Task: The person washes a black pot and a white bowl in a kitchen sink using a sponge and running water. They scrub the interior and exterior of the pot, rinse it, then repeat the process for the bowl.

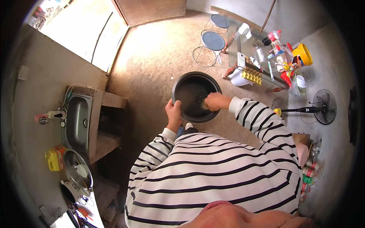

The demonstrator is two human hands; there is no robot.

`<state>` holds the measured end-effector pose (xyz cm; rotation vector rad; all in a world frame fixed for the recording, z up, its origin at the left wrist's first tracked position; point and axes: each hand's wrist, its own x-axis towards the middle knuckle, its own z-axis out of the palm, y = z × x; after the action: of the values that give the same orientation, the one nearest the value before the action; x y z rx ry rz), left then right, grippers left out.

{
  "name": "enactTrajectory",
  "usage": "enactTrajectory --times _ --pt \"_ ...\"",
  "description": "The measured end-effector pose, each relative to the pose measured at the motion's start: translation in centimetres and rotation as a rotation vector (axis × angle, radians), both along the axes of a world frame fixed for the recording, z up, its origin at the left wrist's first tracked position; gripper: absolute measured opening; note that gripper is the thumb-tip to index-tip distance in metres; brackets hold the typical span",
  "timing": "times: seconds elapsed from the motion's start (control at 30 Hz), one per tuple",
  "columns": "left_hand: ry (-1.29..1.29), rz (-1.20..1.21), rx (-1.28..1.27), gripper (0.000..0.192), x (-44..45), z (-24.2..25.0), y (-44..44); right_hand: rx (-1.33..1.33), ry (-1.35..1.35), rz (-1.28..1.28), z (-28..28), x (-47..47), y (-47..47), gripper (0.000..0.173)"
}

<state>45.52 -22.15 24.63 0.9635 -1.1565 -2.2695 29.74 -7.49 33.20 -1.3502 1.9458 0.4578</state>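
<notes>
A round dark basin or pot is in front of me, its opening turned up towards me. My left hand grips its left rim, thumb on the near edge. My right hand is closed around a small yellowish scrubber at the right side of the interior. Motion blurs the scrubber, so its exact kind is unclear. Inside, the surface looks dark and wet; how much water it holds, I cannot tell.
Two round stools stand ahead, beside a cluttered glass table. Below the table is a white bucket near a yellow egg tray. To the left is a steel sink; a pedestal fan is at right.
</notes>
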Motion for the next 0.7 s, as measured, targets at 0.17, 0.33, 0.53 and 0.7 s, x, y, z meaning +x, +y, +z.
enactTrajectory --times 0.17,0.33,0.53,0.7 --pt "0.057 0.008 -0.004 0.007 0.0 -0.2 0.2 -0.605 -0.495 -0.437 -2.5 1.9 -1.2 0.033" --pt "0.093 -0.006 -0.003 0.011 -0.7 0.9 0.0 -0.596 -0.532 -0.886 -8.0 -1.4 1.1 0.029" --pt "0.071 -0.018 0.026 0.018 -0.5 1.3 0.9 -0.858 -1.051 -1.796 -5.3 -6.0 -1.8 0.014" --pt "0.001 -0.027 0.245 0.02 -0.7 -0.4 1.2 -0.905 -0.599 -1.309 -7.5 -2.5 -6.7 0.031"
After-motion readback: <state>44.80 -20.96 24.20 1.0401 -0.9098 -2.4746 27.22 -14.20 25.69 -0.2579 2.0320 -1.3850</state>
